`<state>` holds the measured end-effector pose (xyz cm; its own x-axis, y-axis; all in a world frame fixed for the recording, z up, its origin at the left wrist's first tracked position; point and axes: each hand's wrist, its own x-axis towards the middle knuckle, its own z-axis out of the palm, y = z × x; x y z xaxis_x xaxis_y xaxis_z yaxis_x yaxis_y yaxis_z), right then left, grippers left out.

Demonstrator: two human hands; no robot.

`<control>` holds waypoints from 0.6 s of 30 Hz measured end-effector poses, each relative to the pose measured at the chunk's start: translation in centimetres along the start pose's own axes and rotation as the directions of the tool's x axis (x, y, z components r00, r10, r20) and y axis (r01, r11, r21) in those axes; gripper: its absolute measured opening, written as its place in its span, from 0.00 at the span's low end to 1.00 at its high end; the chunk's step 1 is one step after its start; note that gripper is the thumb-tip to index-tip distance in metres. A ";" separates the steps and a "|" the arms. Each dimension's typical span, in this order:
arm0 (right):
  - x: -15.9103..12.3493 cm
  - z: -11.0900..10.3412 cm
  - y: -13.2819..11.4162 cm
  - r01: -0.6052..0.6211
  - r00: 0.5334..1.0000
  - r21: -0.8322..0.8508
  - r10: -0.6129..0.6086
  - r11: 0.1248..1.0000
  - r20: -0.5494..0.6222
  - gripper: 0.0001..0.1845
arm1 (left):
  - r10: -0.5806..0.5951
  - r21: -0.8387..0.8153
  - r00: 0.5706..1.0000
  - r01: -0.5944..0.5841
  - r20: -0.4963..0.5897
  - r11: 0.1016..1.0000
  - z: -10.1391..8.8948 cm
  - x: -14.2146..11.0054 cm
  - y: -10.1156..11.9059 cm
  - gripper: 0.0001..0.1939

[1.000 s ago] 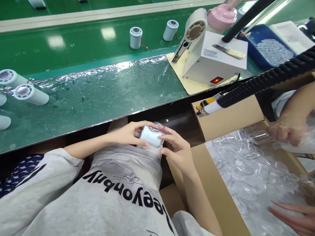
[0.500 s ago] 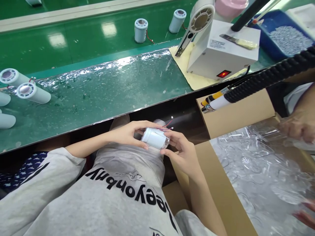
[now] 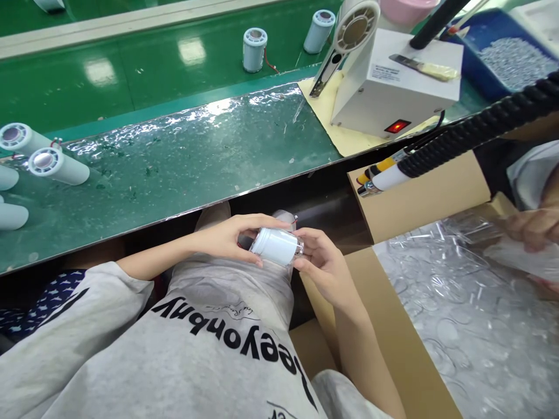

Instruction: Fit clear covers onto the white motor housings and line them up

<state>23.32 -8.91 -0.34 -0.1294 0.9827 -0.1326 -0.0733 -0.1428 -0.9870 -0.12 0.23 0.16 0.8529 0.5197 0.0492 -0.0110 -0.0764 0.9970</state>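
Over my lap I hold a light-blue cylindrical housing (image 3: 276, 247) lying on its side, with clear, shiny plastic at its right end. My left hand (image 3: 231, 237) wraps its left end, thumb below and fingers above. My right hand (image 3: 321, 262) grips the clear end with bent fingers and thumb. Only a small bit of wire shows behind the housing; the rest is hidden. Similar cylinders (image 3: 59, 166) with ringed, vented ends lie on the green bench (image 3: 187, 157) at the left.
Upright cylinders (image 3: 254, 51) with red wires stand on the green belt (image 3: 131, 87). A white machine (image 3: 395, 87) with a lit red switch sits at the bench's right, beside a blue tray (image 3: 476, 64). A cardboard box (image 3: 393, 331) of clear plastic parts is at my right, near another person's hand (image 3: 535, 227).
The housing has turned in my hands, so the wires that stuck up behind it are now mostly out of sight. The other person's hands have moved over the box, with clear plastic.
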 end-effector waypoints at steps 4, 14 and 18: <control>0.4 0.5 -0.2 -0.024 1.000 0.075 0.024 0.997 0.005 0.21 | -0.001 0.014 1.000 0.001 0.003 1.000 0.0 -0.1 0.0 0.37; 0.6 0.7 1.0 -0.267 0.963 0.183 0.271 0.946 0.001 0.32 | 0.030 0.059 1.000 -0.030 0.001 0.998 0.0 -0.4 0.0 0.36; 0.7 0.9 1.2 -0.325 0.946 0.215 0.321 0.921 0.054 0.35 | 0.034 0.082 0.999 -0.034 0.007 0.996 0.0 -0.4 -0.1 0.36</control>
<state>22.26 -8.51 -1.53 -0.1992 0.8771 -0.4370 -0.2379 -0.4759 -0.8467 -0.45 0.06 0.05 0.8558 0.5107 0.0821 0.0028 -0.1633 0.9866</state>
